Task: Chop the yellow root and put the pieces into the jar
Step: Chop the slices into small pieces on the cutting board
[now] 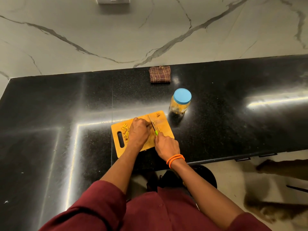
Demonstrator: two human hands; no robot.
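A knife (152, 123) with a green handle lay across a wooden cutting board (162, 121), its long axis running from the handle at five o'clock to the tip at eleven o'clock, the right hand (166, 145) curled around the handle. The left hand (139, 131), fingers curled, pinned the yellow root against the blade, the root itself mostly hidden. Pale yellow stick-like pieces (126, 132) lay at the board's nine o'clock side, and a blue-lidded jar (180, 101) stood at its one o'clock, on the black counter (233, 124).
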